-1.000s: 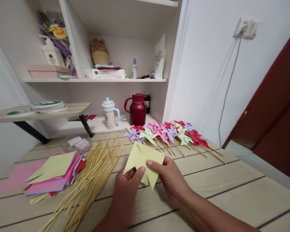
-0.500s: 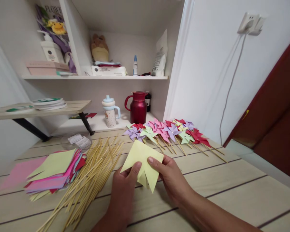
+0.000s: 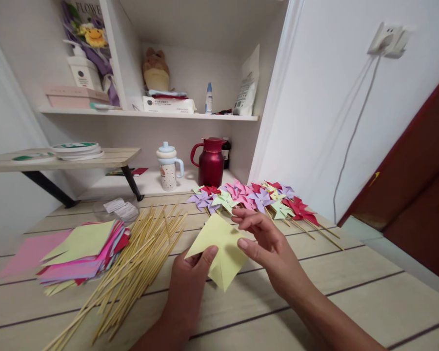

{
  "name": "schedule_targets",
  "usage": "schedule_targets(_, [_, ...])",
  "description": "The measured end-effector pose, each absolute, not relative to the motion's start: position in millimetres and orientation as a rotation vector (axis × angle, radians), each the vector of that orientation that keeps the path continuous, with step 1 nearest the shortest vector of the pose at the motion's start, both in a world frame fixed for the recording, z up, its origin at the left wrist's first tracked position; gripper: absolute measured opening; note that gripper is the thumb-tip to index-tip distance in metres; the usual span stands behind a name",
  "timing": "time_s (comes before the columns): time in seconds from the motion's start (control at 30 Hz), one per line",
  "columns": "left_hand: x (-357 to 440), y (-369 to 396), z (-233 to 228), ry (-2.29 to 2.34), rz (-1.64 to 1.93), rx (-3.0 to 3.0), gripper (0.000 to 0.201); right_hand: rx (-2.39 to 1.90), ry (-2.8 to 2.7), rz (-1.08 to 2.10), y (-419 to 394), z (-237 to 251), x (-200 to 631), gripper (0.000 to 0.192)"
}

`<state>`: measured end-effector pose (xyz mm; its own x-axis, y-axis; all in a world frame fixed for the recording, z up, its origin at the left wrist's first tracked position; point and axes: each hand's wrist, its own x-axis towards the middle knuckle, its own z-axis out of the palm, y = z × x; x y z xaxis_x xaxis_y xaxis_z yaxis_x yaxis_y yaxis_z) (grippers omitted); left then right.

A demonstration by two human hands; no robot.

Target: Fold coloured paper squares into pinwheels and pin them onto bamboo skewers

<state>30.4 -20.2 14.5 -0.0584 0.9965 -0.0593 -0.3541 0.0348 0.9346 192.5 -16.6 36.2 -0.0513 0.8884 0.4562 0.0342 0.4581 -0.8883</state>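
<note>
A pale yellow paper square (image 3: 223,256), turned corner-up with slits cut in from its corners, is pinched at its left side by my left hand (image 3: 190,278), thumb on top. My right hand (image 3: 269,248) is at the sheet's right edge with its fingers apart and raised; whether the thumb tip touches the paper I cannot tell. Beyond the hands lie finished paper pinwheels (image 3: 261,199) on sticks, in pink, purple, green, yellow and red. To the left are a loose heap of thin wooden sticks (image 3: 142,263) and a stack of coloured paper sheets (image 3: 82,243).
A clear dish (image 3: 113,209) with small white packets sits behind the paper stack. A small raised shelf (image 3: 120,157) holding round lids (image 3: 76,151) stands at the left. At the back are a speckled cup (image 3: 168,170) and a red thermos jug (image 3: 210,165).
My right hand has let go of the yellow paper's right side and lifted its fingers up and away. The left hand still holds the sheet, and the view has shifted slightly.
</note>
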Motion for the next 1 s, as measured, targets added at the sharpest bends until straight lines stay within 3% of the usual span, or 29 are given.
schedule_targets(0.33, [24.8,-18.4,10.0,1.016,1.335,0.937,0.032,-1.046,-1.754,0.685,-15.6,32.9,183.3,0.021])
schedule_targets(1.0, [25.0,-20.5,9.2,1.023,1.22,1.011,0.032,-1.207,-1.62,0.817,-13.3,26.9,180.5,0.011])
